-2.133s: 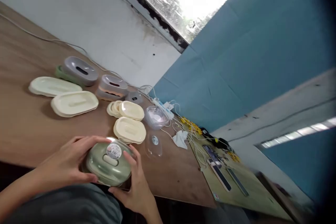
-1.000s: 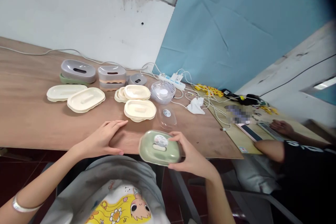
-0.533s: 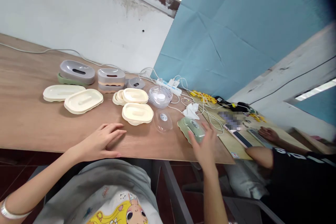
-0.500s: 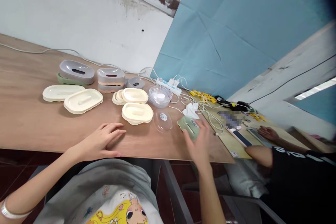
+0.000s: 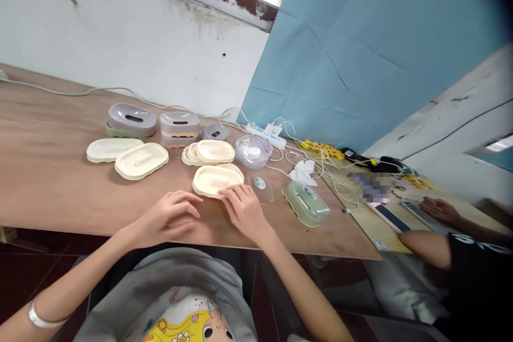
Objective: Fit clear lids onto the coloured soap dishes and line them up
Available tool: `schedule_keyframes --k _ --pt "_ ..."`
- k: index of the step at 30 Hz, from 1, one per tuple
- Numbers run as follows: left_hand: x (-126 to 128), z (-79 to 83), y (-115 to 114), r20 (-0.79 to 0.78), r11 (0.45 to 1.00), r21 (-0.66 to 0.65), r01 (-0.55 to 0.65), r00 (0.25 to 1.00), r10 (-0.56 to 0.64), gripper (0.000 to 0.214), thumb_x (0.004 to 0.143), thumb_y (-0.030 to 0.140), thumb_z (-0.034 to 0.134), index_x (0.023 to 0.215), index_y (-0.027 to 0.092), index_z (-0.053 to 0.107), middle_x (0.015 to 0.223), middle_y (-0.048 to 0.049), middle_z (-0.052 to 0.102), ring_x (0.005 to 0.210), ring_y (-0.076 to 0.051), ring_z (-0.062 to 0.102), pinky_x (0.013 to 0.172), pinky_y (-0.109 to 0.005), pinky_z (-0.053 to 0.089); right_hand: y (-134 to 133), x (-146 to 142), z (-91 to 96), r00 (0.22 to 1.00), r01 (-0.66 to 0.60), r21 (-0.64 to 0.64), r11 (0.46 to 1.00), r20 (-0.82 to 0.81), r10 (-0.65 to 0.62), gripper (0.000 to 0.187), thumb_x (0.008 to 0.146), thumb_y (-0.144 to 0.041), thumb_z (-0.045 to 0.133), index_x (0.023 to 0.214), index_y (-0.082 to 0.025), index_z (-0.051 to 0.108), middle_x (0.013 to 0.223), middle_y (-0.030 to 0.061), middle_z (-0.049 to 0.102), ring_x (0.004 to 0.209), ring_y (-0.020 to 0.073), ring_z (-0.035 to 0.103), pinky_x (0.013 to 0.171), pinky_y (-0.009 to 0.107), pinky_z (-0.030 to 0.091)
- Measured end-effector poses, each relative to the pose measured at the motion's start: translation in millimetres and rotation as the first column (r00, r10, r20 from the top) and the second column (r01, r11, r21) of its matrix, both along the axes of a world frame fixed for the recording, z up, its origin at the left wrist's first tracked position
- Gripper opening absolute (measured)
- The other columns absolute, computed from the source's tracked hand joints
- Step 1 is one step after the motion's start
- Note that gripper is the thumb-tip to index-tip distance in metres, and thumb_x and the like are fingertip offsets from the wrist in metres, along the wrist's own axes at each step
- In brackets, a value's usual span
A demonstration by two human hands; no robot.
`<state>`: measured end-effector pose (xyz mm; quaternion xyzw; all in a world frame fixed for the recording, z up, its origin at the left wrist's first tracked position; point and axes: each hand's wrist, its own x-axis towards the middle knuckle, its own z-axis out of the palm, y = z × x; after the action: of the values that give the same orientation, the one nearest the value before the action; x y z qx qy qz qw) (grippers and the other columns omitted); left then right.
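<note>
My right hand rests on the wooden table with its fingertips touching the near edge of a cream oval tray stack; the fingers are apart and hold nothing. Beside it, my left hand lies loosely curled on the table, holding nothing. A green soap box with a clear lid sits alone on the table to the right, clear of both hands. A clear lid with a sticker lies just beyond my right hand.
More cream trays, grey lidded boxes and a clear bowl stand further back. A power strip with tangled cables runs to the right. Another person's arm rests by phones on the far right.
My right hand carried the green box to the right, set it on the table and let go. It then came back left to the cream tray stack. My left hand barely moved.
</note>
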<state>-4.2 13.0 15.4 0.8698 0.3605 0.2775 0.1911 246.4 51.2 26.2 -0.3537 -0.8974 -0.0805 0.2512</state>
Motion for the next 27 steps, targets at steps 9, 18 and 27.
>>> schedule_keyframes --k 9,18,27 --pt "-48 54.5 118 -0.096 0.789 0.406 -0.462 0.837 0.539 0.031 0.092 0.027 0.042 0.116 0.017 0.060 0.128 -0.0129 0.060 0.120 -0.029 0.052 0.102 -0.050 0.030 -57 -5 -35.4 0.959 -0.225 -0.002 0.974 -0.179 0.221 0.026 0.090 -0.007 0.043 0.104 -0.020 0.062 0.086 0.0047 0.066 0.079 0.0189 0.053 0.071 0.033 0.043" --pt "-45 63.4 168 -0.218 0.696 0.477 -0.537 0.696 0.685 0.024 0.093 0.023 0.045 0.097 0.016 0.067 0.102 -0.0093 0.071 0.103 -0.028 0.060 0.103 -0.053 0.023 -57 -2 -44.3 0.946 -0.197 -0.034 0.980 -0.271 0.180 0.034 0.092 -0.016 0.049 0.123 -0.025 0.054 0.104 0.0080 0.063 0.095 0.0207 0.058 0.082 0.036 0.049" --pt "-9 53.9 -11 -0.117 0.792 0.543 -0.279 0.909 0.401 0.019 0.095 0.023 0.048 0.106 0.023 0.063 0.100 0.0002 0.072 0.095 -0.018 0.062 0.100 -0.043 0.032 -59 -4 -53.6 0.787 -0.048 0.071 0.996 -0.612 0.082 0.099 0.079 -0.034 0.070 0.149 -0.033 0.000 0.153 0.0145 0.009 0.140 0.0380 0.023 0.103 0.064 0.037"
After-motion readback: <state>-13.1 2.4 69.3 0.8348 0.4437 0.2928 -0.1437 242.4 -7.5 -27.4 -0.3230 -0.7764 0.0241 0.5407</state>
